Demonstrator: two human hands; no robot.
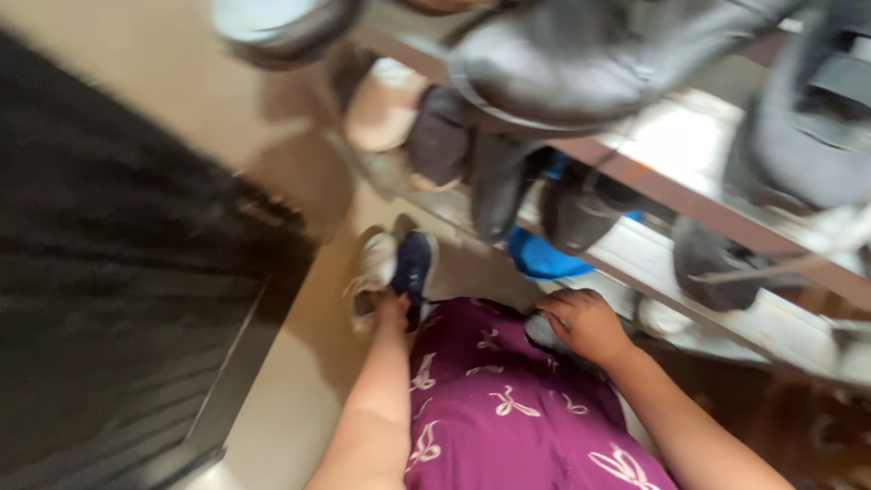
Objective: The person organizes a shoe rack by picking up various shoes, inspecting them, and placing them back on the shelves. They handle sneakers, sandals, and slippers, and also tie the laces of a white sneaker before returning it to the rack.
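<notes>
Head view, blurred: left hand [392,308] pinching a navy-and-white pair of shoes [396,268] by the heels, soles together so one hand carries both, low over the floor [299,381]; right hand [588,322] closed on a dark shoe [544,331] near the bottom shelf [635,259] of the shoe rack, over a purple garment [508,408]

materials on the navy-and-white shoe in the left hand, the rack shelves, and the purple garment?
Navy-and-white low shoe, held by the left hand: looks like fabric with a pale rubbery sole, matte; blur leaves it open. Tiered rack shelves: probably metal, with bright glare and thin rails. Purple garment with white bow print: soft woven cloth, matte, folds visible.
</notes>
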